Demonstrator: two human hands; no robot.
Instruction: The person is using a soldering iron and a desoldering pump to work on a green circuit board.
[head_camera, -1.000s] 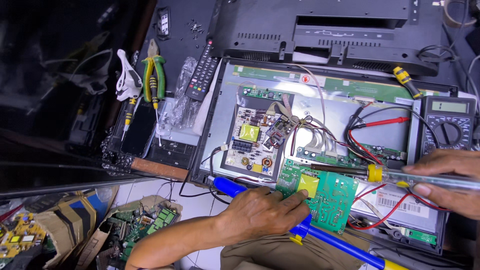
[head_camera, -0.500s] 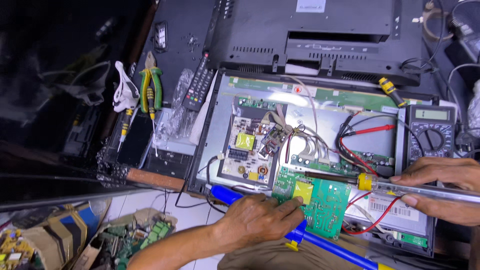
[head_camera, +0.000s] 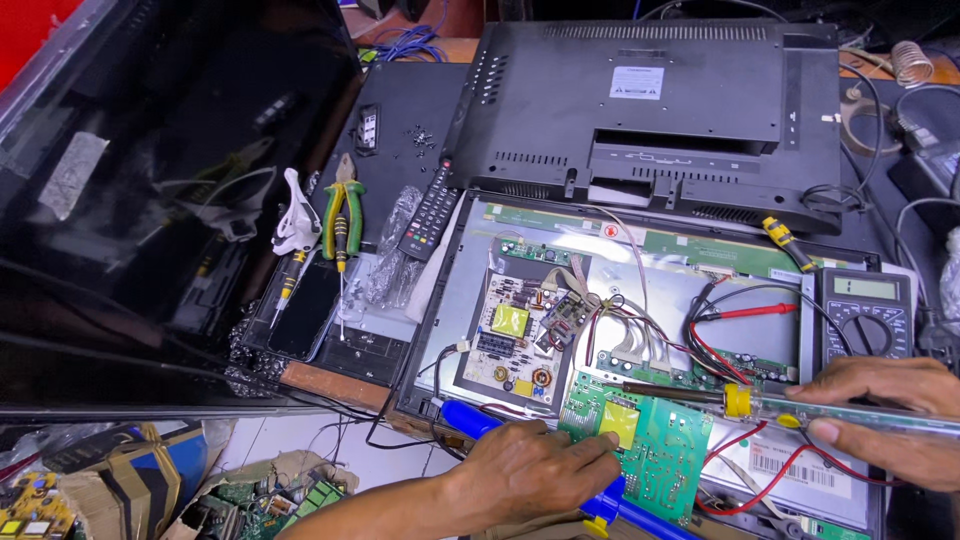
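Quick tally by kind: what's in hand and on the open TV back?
Screwdriver, right hand holds it: 1
Green circuit board under the left hand, loose: 1
Blue-and-yellow tool under the left hand: 1
Boards mounted in the open TV back: 3
Multimeter: 1
Remote control: 1
Green-handled pliers: 1
Total: 9
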